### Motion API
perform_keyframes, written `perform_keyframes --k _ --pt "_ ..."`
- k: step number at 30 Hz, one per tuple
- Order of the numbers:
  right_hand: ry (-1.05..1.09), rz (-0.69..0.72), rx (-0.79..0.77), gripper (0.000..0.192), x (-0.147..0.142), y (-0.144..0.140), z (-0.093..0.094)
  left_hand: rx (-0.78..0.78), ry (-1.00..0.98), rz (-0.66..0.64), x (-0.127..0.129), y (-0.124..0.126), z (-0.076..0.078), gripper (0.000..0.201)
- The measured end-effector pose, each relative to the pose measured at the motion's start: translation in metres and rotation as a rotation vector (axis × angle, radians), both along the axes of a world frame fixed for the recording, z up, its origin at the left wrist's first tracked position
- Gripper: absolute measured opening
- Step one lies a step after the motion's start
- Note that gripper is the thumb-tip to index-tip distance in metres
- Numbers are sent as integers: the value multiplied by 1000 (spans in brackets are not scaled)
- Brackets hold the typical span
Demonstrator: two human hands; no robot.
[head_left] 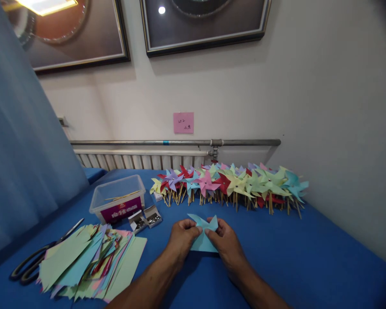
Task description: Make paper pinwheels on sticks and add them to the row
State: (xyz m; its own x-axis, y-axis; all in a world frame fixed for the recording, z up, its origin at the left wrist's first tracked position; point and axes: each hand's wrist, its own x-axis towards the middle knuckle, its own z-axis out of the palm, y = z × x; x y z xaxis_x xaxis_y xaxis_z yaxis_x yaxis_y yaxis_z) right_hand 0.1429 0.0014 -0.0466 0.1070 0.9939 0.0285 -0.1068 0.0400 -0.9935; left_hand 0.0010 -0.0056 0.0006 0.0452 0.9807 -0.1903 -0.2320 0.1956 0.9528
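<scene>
Left hand (183, 235) and right hand (223, 239) pinch light-blue cut paper square (203, 240) | risk: folded corners may spring free if pinch loosens

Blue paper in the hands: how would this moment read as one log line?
left hand and right hand: folding light blue paper square | finished pinwheels behind | cut paper stack left

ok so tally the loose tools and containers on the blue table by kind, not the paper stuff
scissors: 1
clear plastic tub: 1
small open boxes of pins: 2
total: 4
Both hands, left hand and right hand, pinch the light blue paper piece.
</scene>
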Motion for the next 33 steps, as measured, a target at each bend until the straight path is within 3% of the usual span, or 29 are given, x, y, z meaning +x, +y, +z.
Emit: perform_keyframes --k 7,10,13,15,17,20,24,29,33 --pt "-66 78 -21 45 -1 -7 15 -44 134 18 -1 0 -1 27" --pt "-14 120 1 48 -2 -9 19 -46 82 17 -1 1 -2 28" --pt "1 115 51 58 -3 -13 24 -63 18 94 -3 3 -5 30" --pt "-106 60 115 61 -1 -18 29 -75 -35 145 -4 5 -6 30" --pt "-291 13 245 51 0 -24 33 -83 -98 173 -7 6 -5 29" --pt "-585 39 464 34 1 -32 34 -91 -182 198 -10 7 -3 27" --pt "-837 48 582 34 -2 -37 30 -83 -248 202 -9 4 4 26" --pt "-932 17 631 12 -5 -39 33 -87 -254 152 -5 0 7 26" --pt "-790 -44 498 19 -4 -38 35 -68 -164 168 -3 0 2 29"
